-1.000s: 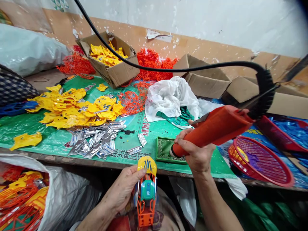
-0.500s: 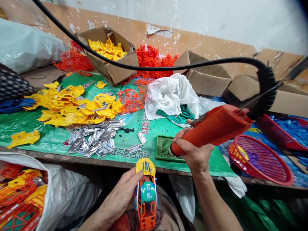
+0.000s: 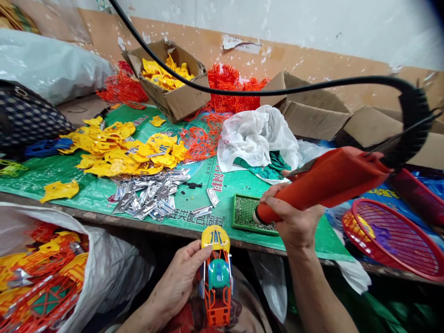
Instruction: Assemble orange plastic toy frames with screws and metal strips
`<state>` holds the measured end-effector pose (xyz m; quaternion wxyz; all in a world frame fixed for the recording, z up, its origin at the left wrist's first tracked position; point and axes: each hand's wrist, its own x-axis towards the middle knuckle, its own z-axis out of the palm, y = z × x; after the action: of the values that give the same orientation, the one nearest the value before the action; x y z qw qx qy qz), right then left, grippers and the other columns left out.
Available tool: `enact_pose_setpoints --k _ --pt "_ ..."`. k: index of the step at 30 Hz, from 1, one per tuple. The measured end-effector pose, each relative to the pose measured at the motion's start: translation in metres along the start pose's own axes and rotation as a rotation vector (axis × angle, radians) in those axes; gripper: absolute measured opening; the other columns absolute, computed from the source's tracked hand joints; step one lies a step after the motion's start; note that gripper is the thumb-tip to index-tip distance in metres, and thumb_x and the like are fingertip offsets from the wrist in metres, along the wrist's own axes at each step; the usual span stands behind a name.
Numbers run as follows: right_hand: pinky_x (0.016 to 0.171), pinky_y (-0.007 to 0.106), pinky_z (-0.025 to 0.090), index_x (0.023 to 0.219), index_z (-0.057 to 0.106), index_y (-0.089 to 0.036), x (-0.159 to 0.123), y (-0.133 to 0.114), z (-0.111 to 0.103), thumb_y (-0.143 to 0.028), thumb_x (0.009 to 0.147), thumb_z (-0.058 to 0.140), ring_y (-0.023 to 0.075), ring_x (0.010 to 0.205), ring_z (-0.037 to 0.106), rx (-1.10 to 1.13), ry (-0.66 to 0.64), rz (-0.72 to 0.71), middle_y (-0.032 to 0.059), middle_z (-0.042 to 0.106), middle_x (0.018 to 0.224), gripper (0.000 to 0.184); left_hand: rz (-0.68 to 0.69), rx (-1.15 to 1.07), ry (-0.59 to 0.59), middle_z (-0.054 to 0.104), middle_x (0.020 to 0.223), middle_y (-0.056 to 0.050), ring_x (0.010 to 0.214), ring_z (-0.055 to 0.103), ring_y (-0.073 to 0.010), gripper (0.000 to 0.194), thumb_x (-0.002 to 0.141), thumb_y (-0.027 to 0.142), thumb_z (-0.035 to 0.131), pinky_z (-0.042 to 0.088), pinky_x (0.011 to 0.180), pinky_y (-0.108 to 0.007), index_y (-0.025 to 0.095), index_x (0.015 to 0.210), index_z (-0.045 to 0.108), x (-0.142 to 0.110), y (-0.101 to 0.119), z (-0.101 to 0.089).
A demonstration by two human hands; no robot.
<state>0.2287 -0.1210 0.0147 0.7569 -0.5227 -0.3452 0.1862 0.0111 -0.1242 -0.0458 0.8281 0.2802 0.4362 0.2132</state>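
Note:
My left hand [image 3: 185, 266] is closed on a toy car body [image 3: 218, 277] with a yellow hood, an orange frame and a teal middle part, held low in front of the table edge. The thumb presses on the yellow hood. My right hand [image 3: 294, 219] wraps round a red electric screwdriver [image 3: 329, 180] with a black cable [image 3: 243, 92] at its far end. The tool's tip points down into a small green tray [image 3: 248, 217] with a perforated inset; what lies at the very tip is too small to make out.
On the green table cover lie yellow plastic shells [image 3: 121, 152] and silver strips [image 3: 149, 194]. Behind stand a cardboard box [image 3: 187, 99] of yellow parts and orange frames [image 3: 229, 88]. A white bag [image 3: 256, 134] lies mid-table, a red basket [image 3: 391, 236] at right, an open sack [image 3: 114, 259] lower left.
The view has shifted a little to the left, so most things appear farther right. Both hands keep their hold, and the screwdriver tip stays at the green tray.

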Motion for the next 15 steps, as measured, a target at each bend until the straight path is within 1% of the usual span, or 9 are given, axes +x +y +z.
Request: enact_pose_setpoints --k 3,5,7,9,12,15 --pt "0.058 0.032 0.050 0.079 0.063 -0.021 0.001 -0.016 0.006 -0.008 0.057 0.073 0.0146 0.055 0.059 0.124 -0.015 0.014 -0.0040 0.064 0.065 0.027 0.012 -0.026 -0.014 0.071 0.083 -0.007 0.066 0.062 -0.0127 0.032 0.078 0.039 0.077 0.053 0.062 -0.024 0.012 0.093 0.071 -0.003 -0.001 -0.001" --pt "0.058 0.032 0.051 0.092 0.064 -0.023 -0.003 -0.027 0.011 -0.006 0.059 0.070 0.0144 0.057 0.059 0.209 -0.073 0.040 -0.0049 0.064 0.066 0.038 0.014 -0.042 0.011 0.070 0.079 -0.005 0.062 0.061 -0.0116 0.031 0.075 0.039 0.080 0.052 0.059 -0.023 0.012 0.088 0.070 -0.002 -0.001 0.000" --pt "0.059 0.032 0.053 0.100 0.063 -0.025 -0.009 -0.035 0.018 -0.006 0.061 0.068 0.0144 0.058 0.060 0.266 -0.160 0.079 -0.0052 0.064 0.067 0.044 0.022 -0.061 0.028 0.069 0.075 -0.004 0.060 0.059 -0.0110 0.032 0.071 0.039 0.082 0.051 0.057 -0.022 0.013 0.084 0.068 0.000 -0.001 0.002" --pt "0.061 0.032 0.054 0.102 0.062 -0.027 -0.018 -0.037 0.025 -0.006 0.064 0.068 0.0141 0.059 0.061 0.299 -0.240 0.118 -0.0056 0.064 0.070 0.044 0.031 -0.071 0.026 0.068 0.072 -0.003 0.059 0.058 -0.0107 0.033 0.069 0.039 0.084 0.050 0.057 -0.022 0.012 0.081 0.067 0.003 0.000 0.003" --pt "0.062 0.033 0.054 0.101 0.060 -0.029 -0.031 -0.033 0.035 -0.009 0.066 0.070 0.0139 0.062 0.061 0.320 -0.339 0.182 -0.0062 0.063 0.074 0.041 0.041 -0.072 0.014 0.066 0.069 -0.002 0.058 0.056 -0.0100 0.035 0.068 0.041 0.084 0.047 0.057 -0.021 0.012 0.077 0.066 0.004 0.000 0.004" --pt "0.067 0.033 0.054 0.091 0.061 -0.027 -0.040 -0.025 0.041 -0.011 0.068 0.071 0.0129 0.063 0.059 0.303 -0.402 0.201 -0.0058 0.061 0.075 0.029 0.053 -0.061 0.005 0.065 0.068 -0.001 0.057 0.054 -0.0098 0.035 0.069 0.042 0.083 0.045 0.057 -0.022 0.013 0.076 0.065 0.003 0.000 0.004"
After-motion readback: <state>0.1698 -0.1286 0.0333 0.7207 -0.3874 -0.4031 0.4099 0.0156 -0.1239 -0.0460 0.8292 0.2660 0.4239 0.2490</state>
